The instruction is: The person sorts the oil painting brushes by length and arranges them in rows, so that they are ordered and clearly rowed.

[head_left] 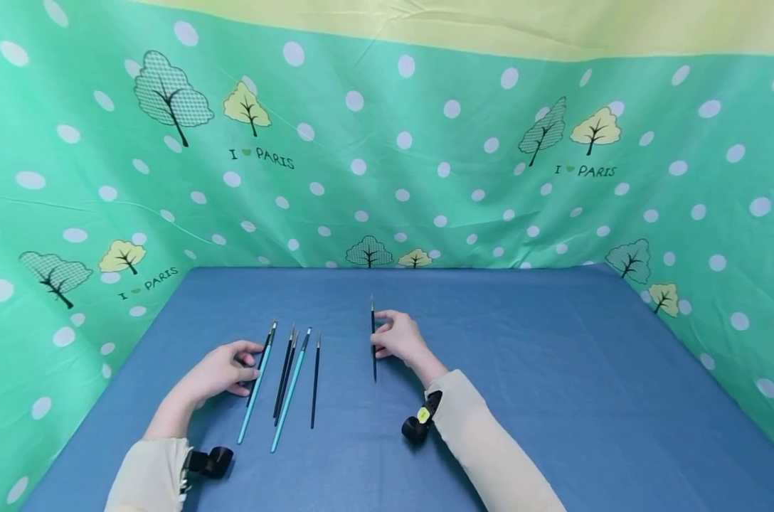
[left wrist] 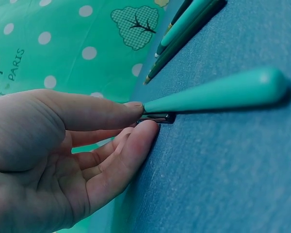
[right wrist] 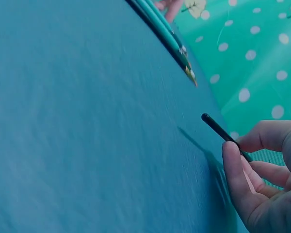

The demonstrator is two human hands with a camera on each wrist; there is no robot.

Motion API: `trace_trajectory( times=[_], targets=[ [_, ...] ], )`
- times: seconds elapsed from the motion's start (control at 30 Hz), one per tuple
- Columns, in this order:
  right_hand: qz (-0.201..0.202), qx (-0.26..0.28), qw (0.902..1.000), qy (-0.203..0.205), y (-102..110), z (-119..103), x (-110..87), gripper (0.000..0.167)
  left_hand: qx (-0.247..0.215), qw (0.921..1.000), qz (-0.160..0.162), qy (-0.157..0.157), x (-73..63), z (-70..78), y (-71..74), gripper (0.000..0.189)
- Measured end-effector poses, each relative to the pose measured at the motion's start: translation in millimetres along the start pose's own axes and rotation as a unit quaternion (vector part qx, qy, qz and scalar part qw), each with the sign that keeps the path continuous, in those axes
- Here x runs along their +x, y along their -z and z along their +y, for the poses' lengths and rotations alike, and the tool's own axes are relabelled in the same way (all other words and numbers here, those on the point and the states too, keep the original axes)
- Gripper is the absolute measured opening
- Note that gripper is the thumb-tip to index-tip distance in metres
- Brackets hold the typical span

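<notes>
Upright in my right hand (head_left: 400,338) is a thin black paintbrush (head_left: 373,327), pinched between thumb and fingertips. The right wrist view shows its rounded handle end (right wrist: 213,124) raised off the cloth, with a shadow below. My left hand (head_left: 223,371) is at the leftmost brushes, thumb and finger around a black paintbrush (left wrist: 160,118). Right alongside, a turquoise paintbrush (head_left: 254,398) lies against the thumb tip, its handle (left wrist: 233,90) on the cloth. The left hand's fingers hide part of the black brush.
To the right of the left hand lie several more brushes: black paintbrushes (head_left: 285,380) close together, a turquoise paintbrush (head_left: 289,397) and a separate black paintbrush (head_left: 315,387). A blue cloth (head_left: 553,370) covers the table. Behind it hangs a green dotted curtain (head_left: 425,163).
</notes>
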State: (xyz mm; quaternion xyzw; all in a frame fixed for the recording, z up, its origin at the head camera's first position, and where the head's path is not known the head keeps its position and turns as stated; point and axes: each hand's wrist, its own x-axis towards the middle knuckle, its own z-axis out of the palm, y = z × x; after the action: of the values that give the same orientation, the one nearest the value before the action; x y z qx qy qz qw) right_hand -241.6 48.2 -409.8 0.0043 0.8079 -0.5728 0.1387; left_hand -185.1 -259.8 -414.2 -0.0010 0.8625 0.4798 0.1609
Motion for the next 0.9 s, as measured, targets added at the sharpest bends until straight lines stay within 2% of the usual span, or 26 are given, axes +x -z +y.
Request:
trace_trajectory(
  times=[0.47,0.7,0.9],
  targets=[
    [0.033,0.007,0.9994,-0.010,30,2,27.0,0.055,-0.007,1.0000,-0.003,0.002,-0.7,-0.8,0.8,0.053],
    [0.043,0.014,0.9983,-0.036,36,4,36.2,0.055,-0.013,0.9999,-0.007,0.002,-0.7,-1.3,2.4,0.052],
    [0.050,0.006,0.9981,-0.037,41,4,42.0,0.055,-0.019,0.9998,-0.008,0.001,-0.8,-0.6,2.0,0.052]
  ],
)
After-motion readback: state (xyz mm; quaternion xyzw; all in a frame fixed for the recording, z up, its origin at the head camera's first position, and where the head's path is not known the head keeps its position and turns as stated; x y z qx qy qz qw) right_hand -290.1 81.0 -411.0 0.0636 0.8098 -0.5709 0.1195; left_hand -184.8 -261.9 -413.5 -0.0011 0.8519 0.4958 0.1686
